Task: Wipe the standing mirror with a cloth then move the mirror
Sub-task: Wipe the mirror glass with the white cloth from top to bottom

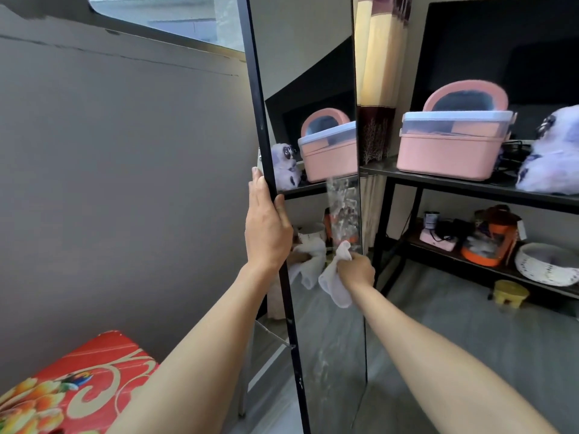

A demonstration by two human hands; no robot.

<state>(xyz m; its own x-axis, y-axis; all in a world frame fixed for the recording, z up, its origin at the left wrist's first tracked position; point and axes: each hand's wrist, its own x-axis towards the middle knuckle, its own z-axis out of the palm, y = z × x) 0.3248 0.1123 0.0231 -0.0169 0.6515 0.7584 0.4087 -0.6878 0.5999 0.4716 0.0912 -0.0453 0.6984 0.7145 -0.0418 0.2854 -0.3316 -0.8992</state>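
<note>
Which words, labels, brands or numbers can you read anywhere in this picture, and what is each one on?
None can be read.
The small white box on the lower shelf has dark marks on its front: too small and blurred to read.
The tag beside the orange container: too blurred to read.
The pink box, mirror and cloth show no writing.

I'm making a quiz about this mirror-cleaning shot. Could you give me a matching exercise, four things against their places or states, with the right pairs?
Things:
1. left hand
2. white cloth
3. pink box
4. yellow stool

Places or states:
A. on the floor under the shelf
B. on the top shelf
C. bunched in the right hand, against the glass
D. gripping the mirror by its black frame edge

Pairs: 1-D, 2-C, 3-B, 4-A
</note>
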